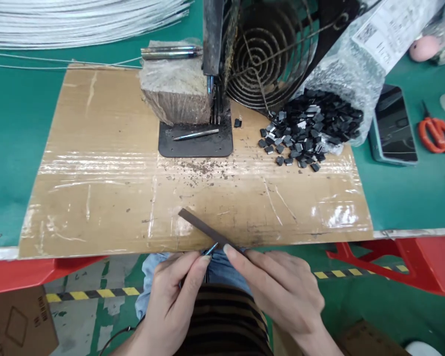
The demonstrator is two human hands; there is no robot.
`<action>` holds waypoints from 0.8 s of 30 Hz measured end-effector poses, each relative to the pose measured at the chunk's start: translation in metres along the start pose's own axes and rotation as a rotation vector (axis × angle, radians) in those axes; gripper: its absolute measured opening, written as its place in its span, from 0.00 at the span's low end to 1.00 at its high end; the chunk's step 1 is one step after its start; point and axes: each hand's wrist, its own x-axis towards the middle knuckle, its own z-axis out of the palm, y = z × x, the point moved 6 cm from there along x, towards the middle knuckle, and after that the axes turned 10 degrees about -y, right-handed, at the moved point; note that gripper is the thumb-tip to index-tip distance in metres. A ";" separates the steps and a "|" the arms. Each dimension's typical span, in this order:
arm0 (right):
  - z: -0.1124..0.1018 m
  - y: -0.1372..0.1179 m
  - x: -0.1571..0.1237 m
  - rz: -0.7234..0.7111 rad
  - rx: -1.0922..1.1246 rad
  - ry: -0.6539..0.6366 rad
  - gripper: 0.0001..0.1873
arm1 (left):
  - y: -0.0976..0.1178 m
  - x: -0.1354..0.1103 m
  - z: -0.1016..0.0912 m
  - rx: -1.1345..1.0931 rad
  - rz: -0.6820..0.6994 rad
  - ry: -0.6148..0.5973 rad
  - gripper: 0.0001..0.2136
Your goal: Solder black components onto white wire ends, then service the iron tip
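Observation:
My left hand [176, 291] is closed around a slim bluish metal soldering tip [211, 249], whose pointed end sticks out past the thumb. My right hand [282, 284] grips a dark flat file [202, 226]. The file slants up and left over the front edge of the cardboard, and its lower part lies at the soldering tip's point, though I cannot tell if they touch. Another soldering tip [196, 134] lies on the black base plate [196, 149]. Further metal tips [170, 52] rest on the wrapped block [174, 81] behind it.
Cardboard [96, 198] covers the bench, with dark crumbs near the plate. A caged fan [255, 62] stands behind. Small black parts [311, 128] spill from a bubble-wrap bag [356, 74]. A phone [395, 126] and orange-handled scissors [435, 133] lie right; white wire [77, 22] is coiled back left.

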 end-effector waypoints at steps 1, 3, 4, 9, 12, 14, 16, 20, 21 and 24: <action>0.000 0.001 0.000 -0.002 0.010 0.004 0.17 | 0.000 0.000 0.000 -0.006 -0.002 0.002 0.19; -0.002 0.001 -0.005 0.012 0.031 -0.023 0.17 | 0.001 0.001 0.000 -0.018 -0.005 -0.001 0.19; -0.004 0.001 -0.008 0.022 0.027 -0.039 0.17 | 0.001 0.001 0.000 -0.026 -0.005 -0.006 0.19; -0.004 0.000 -0.008 0.009 0.023 -0.056 0.16 | -0.001 0.000 0.000 -0.014 0.006 -0.020 0.19; 0.002 0.001 -0.001 -0.012 0.027 -0.039 0.18 | 0.003 -0.001 -0.003 0.112 0.072 0.041 0.18; 0.001 0.001 -0.003 0.000 0.038 -0.044 0.19 | 0.007 -0.001 -0.003 0.201 0.132 0.076 0.17; -0.003 -0.001 -0.008 0.022 0.036 -0.057 0.18 | 0.011 -0.001 -0.003 0.289 0.194 0.095 0.17; -0.004 -0.003 -0.005 0.017 0.031 -0.063 0.18 | 0.017 -0.003 -0.001 0.426 0.272 0.125 0.16; -0.002 -0.003 -0.001 0.009 0.030 -0.058 0.18 | 0.016 -0.003 0.000 0.435 0.270 0.124 0.16; 0.001 -0.003 0.004 0.003 0.000 -0.041 0.20 | 0.013 -0.003 0.000 0.403 0.233 0.112 0.17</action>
